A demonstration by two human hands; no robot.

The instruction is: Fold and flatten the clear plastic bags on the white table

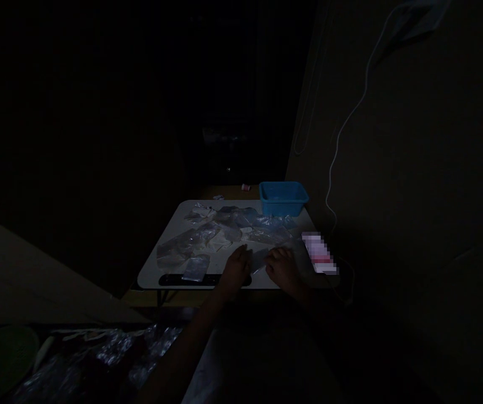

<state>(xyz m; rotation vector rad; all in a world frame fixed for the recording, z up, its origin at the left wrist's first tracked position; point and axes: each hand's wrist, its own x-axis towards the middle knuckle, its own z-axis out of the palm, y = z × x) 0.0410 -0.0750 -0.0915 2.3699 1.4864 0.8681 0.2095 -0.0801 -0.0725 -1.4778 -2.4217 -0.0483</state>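
Note:
The room is very dark. On a small white table (157, 269) lie several clear plastic bags (208, 233). My left hand (237, 266) rests at the near edge with its fingers laid flat on a clear bag (259, 259). My right hand (282, 267) is just to the right, fingers curled at the same bag; I cannot make out whether it pinches the plastic. Another small clear bag (196, 267) lies to the left of my left hand, over a black strip (174, 279) at the table's front edge.
A blue plastic tub (282, 197) stands at the table's far right corner. A blurred white and pink object (319, 253) lies at the right edge. A white cable (342, 126) hangs on the right wall. More crinkled plastic (115, 348) and a green bowl (1, 356) lie at lower left.

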